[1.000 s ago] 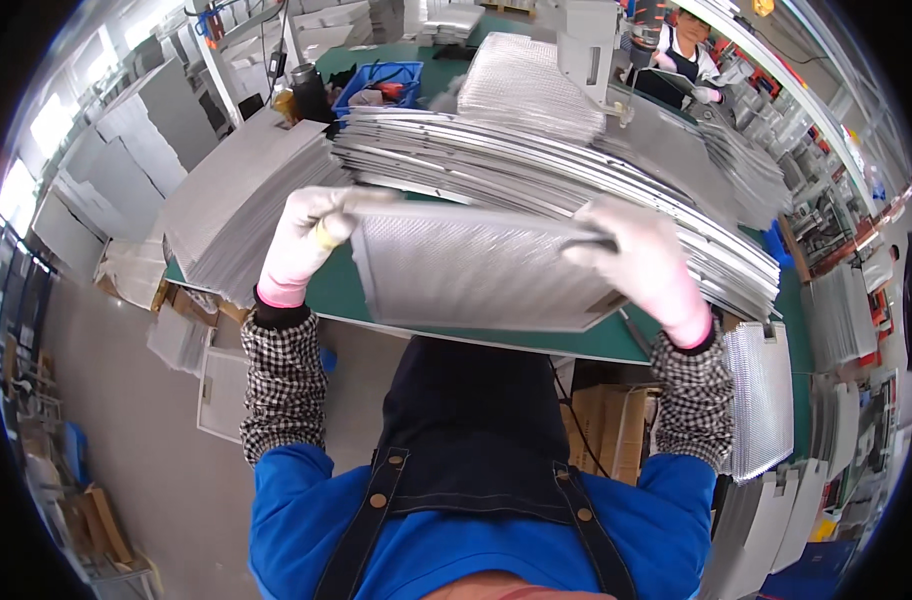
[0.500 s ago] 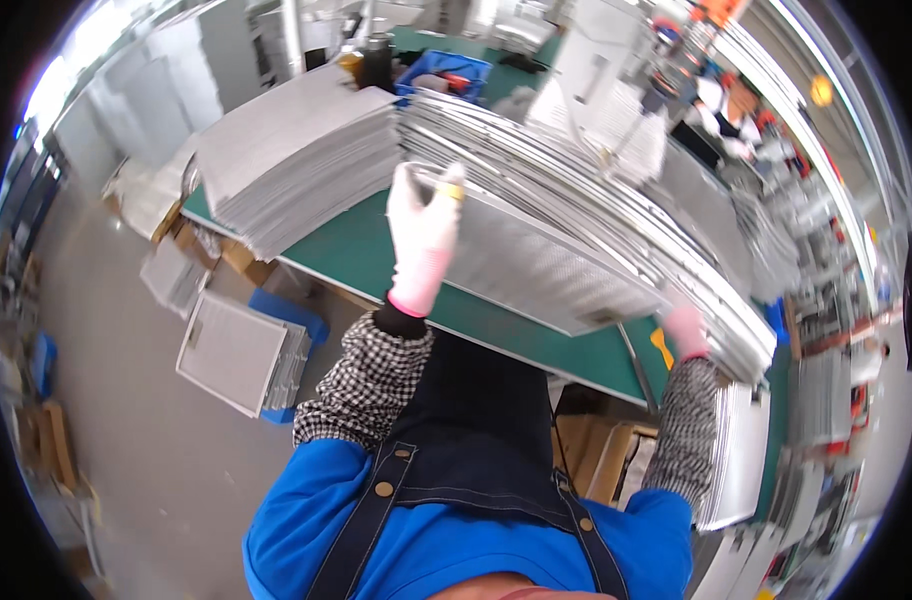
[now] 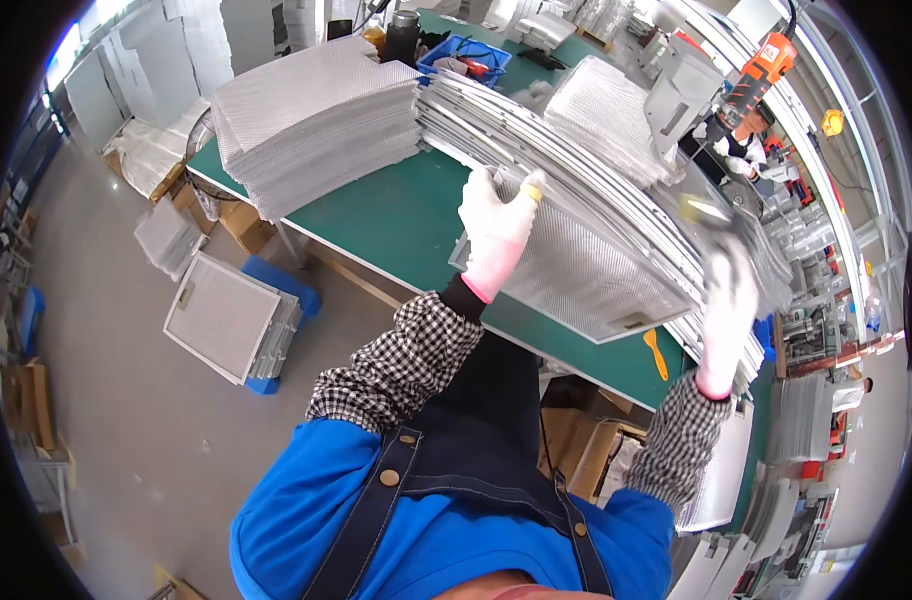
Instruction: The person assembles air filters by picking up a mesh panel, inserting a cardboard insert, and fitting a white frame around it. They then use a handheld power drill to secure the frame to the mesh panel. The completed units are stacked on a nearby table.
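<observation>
On the green tabletop's (image 3: 376,225) left part stands a silver mesh-sheet stack (image 3: 321,130). Over the tabletop's middle, the white-gloved left hand (image 3: 497,228) grips a tilted, silver-framed rectangular mesh panel (image 3: 591,270). Over its right part, the white-gloved right hand (image 3: 730,290) is blurred; I cannot tell its grasp.

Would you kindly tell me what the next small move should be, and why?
Probably bring the right hand over to the framed mesh panel: only the left hand grips it, near one end, while the right is off it.
</observation>
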Demonstrator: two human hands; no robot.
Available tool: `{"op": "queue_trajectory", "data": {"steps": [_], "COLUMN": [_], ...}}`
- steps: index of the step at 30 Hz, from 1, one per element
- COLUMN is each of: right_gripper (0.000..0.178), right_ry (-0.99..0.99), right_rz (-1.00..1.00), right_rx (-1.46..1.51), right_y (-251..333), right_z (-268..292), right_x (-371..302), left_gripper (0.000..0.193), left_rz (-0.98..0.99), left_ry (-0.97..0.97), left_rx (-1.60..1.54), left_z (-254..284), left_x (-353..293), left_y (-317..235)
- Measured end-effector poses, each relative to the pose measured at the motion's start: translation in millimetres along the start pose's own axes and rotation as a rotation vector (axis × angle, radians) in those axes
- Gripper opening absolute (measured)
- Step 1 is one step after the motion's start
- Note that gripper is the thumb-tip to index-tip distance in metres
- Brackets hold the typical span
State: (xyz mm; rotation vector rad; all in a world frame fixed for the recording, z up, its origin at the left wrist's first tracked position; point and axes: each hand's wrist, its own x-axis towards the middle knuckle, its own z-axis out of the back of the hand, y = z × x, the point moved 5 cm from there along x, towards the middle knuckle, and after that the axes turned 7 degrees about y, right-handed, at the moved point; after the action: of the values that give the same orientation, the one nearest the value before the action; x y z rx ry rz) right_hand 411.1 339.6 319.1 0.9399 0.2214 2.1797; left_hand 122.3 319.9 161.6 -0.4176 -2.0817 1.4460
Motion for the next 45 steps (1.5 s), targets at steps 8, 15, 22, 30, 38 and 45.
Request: {"op": "queue_trajectory", "data": {"steps": [8, 15, 22, 30, 38, 45], "right_gripper": [0.035, 0.038, 0.034, 0.031, 0.028, 0.034], "right_ry": [0.131, 0.327, 0.551, 0.340, 0.271, 0.261], "right_rz": [0.462, 0.342, 0.305, 0.402, 0.453, 0.242], "right_rx": [-0.019, -0.025, -0.423, -0.307, -0.138, -0.053], "right_y": [99, 107, 109, 100, 70, 65], "right_z": [-95, -110, -129, -125, -133, -129], "right_x": [70, 91, 74, 70, 76, 97], "left_gripper": [0.054, 0.053, 0.054, 0.048, 0.049, 0.044], "left_rz": [-0.043, -0.104, -0.054, -0.114, -0.159, -0.253], "left_ry": [-0.084, -0.077, -0.028, -0.060, -0.058, -0.196], "left_rx": [0.209, 0.210, 0.206, 0.222, 0.265, 0.402], "left_z": [-6, 2, 1, -3, -5, -12], "left_x": [-6, -9, -10, -15, -13, -4], "left_y": [-8, -5, -7, -8, -14, -14]}}
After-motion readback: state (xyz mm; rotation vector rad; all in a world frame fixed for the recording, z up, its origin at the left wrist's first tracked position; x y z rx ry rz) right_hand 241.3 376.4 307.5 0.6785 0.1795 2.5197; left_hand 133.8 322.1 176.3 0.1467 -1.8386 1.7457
